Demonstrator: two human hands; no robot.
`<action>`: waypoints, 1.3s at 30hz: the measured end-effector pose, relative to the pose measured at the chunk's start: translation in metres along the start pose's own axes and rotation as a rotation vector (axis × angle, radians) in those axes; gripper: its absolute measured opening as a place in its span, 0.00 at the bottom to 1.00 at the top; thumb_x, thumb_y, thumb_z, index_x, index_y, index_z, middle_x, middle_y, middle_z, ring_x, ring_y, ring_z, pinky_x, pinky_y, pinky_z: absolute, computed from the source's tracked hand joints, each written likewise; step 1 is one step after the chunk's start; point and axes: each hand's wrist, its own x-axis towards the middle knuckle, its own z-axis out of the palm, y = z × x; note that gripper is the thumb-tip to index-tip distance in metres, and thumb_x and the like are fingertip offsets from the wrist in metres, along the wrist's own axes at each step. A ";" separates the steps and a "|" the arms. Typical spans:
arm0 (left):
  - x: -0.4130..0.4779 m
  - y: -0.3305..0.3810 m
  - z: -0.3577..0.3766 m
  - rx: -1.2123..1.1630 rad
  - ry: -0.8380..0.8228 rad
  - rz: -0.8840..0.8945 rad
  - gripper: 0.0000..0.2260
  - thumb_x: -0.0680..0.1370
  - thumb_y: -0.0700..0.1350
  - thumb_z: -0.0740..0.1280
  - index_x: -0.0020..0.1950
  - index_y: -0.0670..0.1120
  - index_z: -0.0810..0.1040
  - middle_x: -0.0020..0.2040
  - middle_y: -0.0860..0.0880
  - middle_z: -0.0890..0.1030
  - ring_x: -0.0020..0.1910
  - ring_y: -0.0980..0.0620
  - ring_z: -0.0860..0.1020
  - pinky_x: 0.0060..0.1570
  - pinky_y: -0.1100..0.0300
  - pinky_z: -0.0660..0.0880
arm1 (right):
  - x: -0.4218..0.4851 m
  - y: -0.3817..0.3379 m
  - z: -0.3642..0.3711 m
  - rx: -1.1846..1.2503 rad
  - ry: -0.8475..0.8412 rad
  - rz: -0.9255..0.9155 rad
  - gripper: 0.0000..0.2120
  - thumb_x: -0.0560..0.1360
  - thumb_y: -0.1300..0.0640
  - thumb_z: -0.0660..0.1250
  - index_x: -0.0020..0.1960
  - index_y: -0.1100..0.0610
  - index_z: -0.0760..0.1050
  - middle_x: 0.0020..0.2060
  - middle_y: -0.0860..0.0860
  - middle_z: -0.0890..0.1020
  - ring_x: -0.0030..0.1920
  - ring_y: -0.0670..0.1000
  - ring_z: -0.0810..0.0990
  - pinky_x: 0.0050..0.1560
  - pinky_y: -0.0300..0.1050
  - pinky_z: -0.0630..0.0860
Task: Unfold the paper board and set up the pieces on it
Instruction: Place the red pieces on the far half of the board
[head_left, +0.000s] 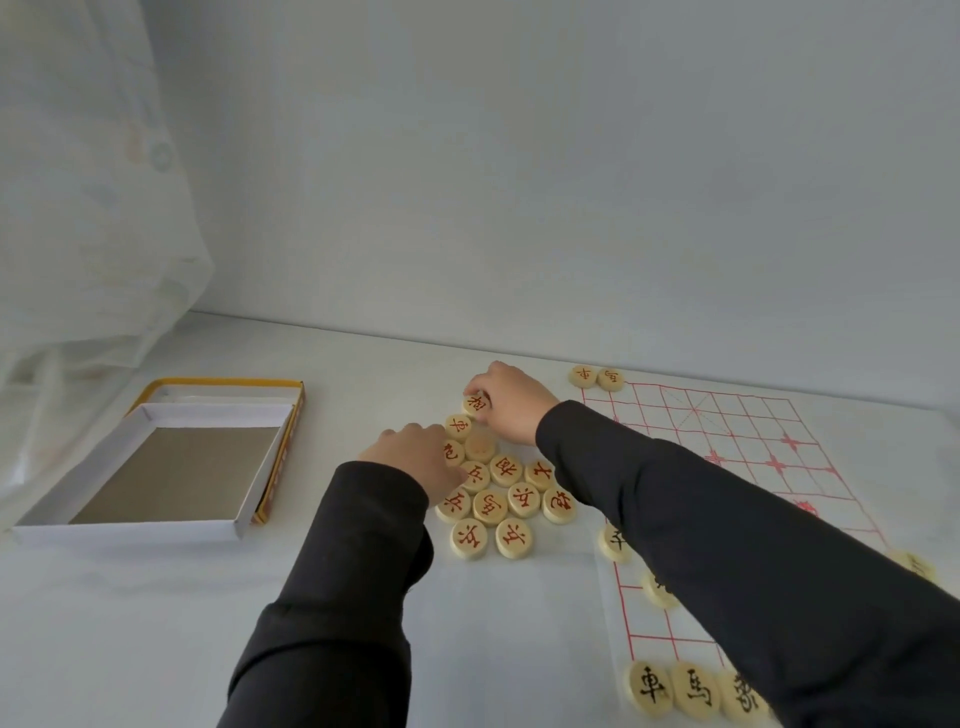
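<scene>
The white paper board with red grid lines (727, 431) is laid flat on the right of the white desk (156, 623), already unfolded, so that pieces can be set on its crossings. Two round pale wooden pieces with red characters (596, 376) are stood at its far left corner. Round pale wooden pieces with black characters (693, 691) are lined along its near edge, partly hidden by the right sleeve. A cluster of red-lettered wooden pieces (506, 501) is kept just left of the board, off the grid, presumably as a stock to be drawn from. The farthest piece of that cluster (477, 402) is pinched by the curled fingers of the right hand (511, 402), seemingly for carrying to the board. The left hand (413, 457) is rested on the cluster's left side, fingers bent over pieces; whether one is grasped cannot be told. Well to the left, a shallow white cardboard box tray (130, 525) lies partly over its yellow-edged lid (223, 383). Only its grey floor is seen inside, so all the pieces are judged to be out.
</scene>
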 end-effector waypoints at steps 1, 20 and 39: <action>0.000 0.000 0.000 -0.003 0.007 0.002 0.21 0.78 0.55 0.61 0.67 0.48 0.68 0.60 0.48 0.76 0.58 0.49 0.74 0.60 0.54 0.72 | 0.001 0.000 0.000 0.018 0.008 0.007 0.16 0.76 0.60 0.64 0.64 0.56 0.73 0.61 0.53 0.72 0.59 0.54 0.73 0.58 0.45 0.70; -0.007 0.025 0.000 -0.117 0.214 0.229 0.27 0.80 0.51 0.59 0.76 0.51 0.53 0.77 0.50 0.55 0.75 0.49 0.53 0.71 0.53 0.57 | -0.046 0.129 -0.065 0.781 0.510 0.752 0.12 0.72 0.58 0.71 0.51 0.65 0.77 0.43 0.57 0.82 0.39 0.52 0.81 0.47 0.46 0.80; -0.007 0.030 0.002 -0.109 0.213 0.251 0.27 0.80 0.51 0.59 0.76 0.51 0.53 0.76 0.51 0.54 0.75 0.51 0.53 0.71 0.55 0.56 | -0.029 0.145 -0.061 0.614 0.389 0.943 0.21 0.75 0.57 0.68 0.63 0.65 0.68 0.60 0.60 0.76 0.60 0.58 0.75 0.56 0.45 0.72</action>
